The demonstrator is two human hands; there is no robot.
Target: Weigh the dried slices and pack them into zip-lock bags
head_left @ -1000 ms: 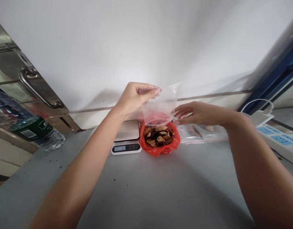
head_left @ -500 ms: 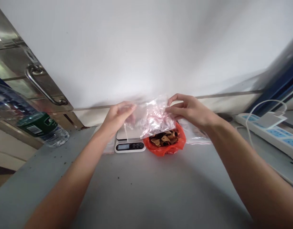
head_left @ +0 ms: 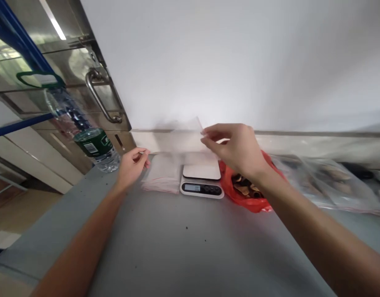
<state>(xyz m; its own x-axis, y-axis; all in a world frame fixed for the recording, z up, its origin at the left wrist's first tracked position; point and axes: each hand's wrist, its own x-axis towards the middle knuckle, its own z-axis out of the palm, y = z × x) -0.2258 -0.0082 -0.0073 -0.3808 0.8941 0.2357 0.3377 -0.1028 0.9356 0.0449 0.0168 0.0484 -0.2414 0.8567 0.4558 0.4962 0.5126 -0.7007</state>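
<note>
A clear plastic bag [head_left: 190, 132] hangs blurred above the white scale [head_left: 202, 170], its corner pinched by my right hand [head_left: 236, 144]. My left hand [head_left: 133, 165] is closed at the left of a stack of clear bags [head_left: 162, 175]; whatever lies between its fingertips is too small to tell. The scale's lit display faces me, and nothing rests on the visible part of its plate. Right of the scale, partly behind my right wrist, a red plastic bag [head_left: 254, 203] holds brown dried pieces [head_left: 244, 189].
Filled clear bags [head_left: 335, 181] lie at the right along the wall. A plastic bottle with a green label [head_left: 95, 144] stands at the left edge of the grey table [head_left: 165, 247], near a metal door handle [head_left: 100, 99].
The view has turned left. My left hand has let go of the clear bag and moved left beside the stack. My right hand still holds a clear bag, now flatter.
</note>
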